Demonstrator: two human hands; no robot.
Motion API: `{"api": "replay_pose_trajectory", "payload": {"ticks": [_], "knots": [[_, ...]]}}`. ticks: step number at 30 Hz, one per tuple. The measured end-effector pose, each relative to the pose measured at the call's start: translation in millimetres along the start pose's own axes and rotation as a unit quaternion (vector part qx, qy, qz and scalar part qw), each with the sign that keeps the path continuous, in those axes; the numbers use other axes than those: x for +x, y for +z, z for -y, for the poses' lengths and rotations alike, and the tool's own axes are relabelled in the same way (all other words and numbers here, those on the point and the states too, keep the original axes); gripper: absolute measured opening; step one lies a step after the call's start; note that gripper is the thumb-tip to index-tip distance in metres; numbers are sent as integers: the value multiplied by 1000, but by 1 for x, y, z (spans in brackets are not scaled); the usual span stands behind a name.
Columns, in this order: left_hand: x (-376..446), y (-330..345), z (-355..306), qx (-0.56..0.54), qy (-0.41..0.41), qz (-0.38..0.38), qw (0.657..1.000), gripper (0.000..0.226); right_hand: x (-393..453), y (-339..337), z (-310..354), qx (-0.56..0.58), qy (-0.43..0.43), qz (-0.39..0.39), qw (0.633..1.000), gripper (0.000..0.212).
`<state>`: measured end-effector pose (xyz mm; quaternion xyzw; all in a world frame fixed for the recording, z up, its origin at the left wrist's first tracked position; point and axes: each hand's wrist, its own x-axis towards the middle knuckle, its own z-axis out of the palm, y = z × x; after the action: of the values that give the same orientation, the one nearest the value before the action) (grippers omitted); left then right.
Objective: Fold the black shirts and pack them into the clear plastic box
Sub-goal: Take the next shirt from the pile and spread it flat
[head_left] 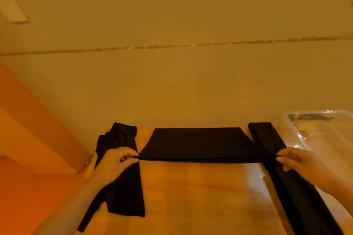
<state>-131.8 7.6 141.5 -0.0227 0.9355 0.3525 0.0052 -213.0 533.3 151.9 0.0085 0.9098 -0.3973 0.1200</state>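
Wall (172, 15): pale, filled the upper half of the head view, crossed by a rough horizontal crack; a small pale plate (14, 11) was fixed at its upper left.

Surface (200, 192): yellowish wood grain, carried all the items, its far edge against the wall.

Clear plastic box (324, 133): stood at the right end of the surface, partly cut off by the frame edge; something dark showed through its far wall, too blurred to identify.

Black shirt in hand (198, 143): lay at the middle of the surface near the far edge, stretched taut between both hands along its near edge, that edge lifted slightly off the wood.

Long black shirt (292, 187): folded into a narrow strip, ran from the far edge toward the viewer just left of the box, passing under the right hand.

Bunched black shirt (122, 181): a loosely folded dark pile at the left, under the left hand, one strip trailing over the near-left edge.

Left hand (116, 164): its fingers (129, 153) curled, pinching the left corner of the shirt in hand.

Right hand (299, 162): its fingers (286, 153) curled, pinching the right corner of the same shirt.
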Motion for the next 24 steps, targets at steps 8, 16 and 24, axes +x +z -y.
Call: {"api": "replay_pose_trajectory", "payload": {"ticks": [8,16,24], "knots": [[-92,59,50,158,98,62,981,16,-93,59,-43,-84,7,35,996,30],[-144,109,73,196,87,56,975,19,-133,104,-82,-139,45,14,989,17],[-155,131,81,188,48,35,980,14,-132,121,-98,-202,36,36,978,19]]}}
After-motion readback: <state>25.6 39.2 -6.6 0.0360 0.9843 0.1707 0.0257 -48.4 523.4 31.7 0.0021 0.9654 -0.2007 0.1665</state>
